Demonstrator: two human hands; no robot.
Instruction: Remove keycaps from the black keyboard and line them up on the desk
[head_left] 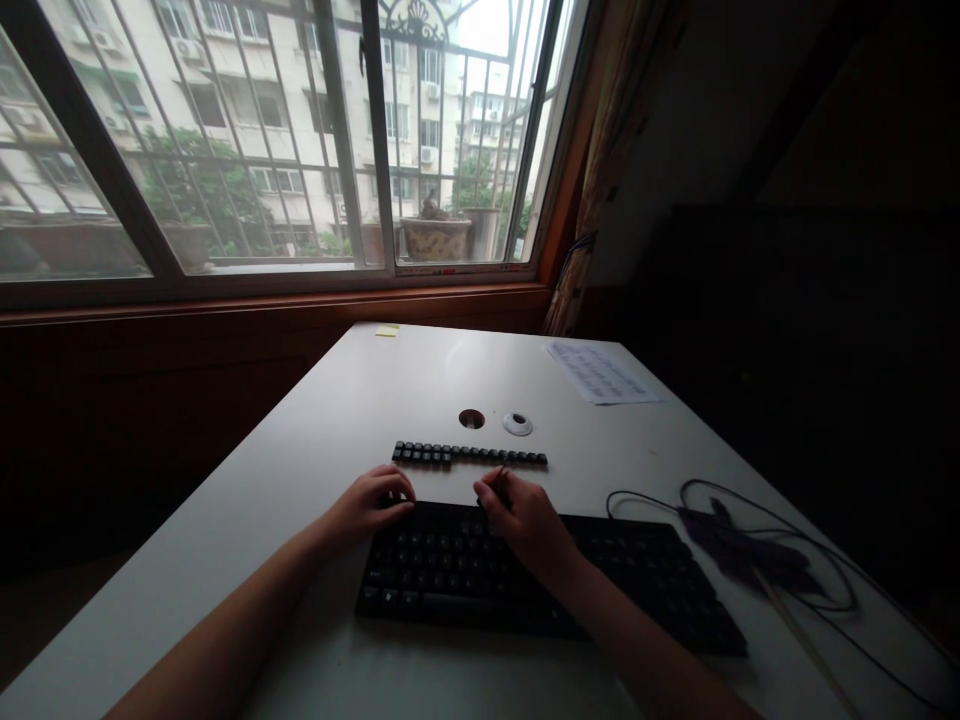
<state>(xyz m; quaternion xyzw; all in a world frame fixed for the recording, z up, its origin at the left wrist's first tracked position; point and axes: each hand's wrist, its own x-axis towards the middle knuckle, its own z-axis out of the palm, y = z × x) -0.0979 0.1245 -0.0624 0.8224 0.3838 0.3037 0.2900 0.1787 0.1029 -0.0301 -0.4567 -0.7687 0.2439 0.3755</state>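
A black keyboard (480, 575) lies across the white desk in front of me. At its far left corner, the curled fingers and thumb of my left hand (375, 503) hold the edge. My right hand (525, 515) is over the keyboard's far edge, thumb and fingers pinched together. Whatever is in that pinch is hidden or too small to name. Just beyond both hands, black keycaps (424, 453) are lined up on the desk, two rows deep on the left and one row on the right.
Behind the keycaps are a round hole (472, 420) in the desk and a white ring-shaped cover (517, 424). Printed sheets (600, 373) lie far right, a yellow sticky note (387, 331) far left. A cable (780, 530) loops around a dark purple cloth-like item (757, 555) at right.
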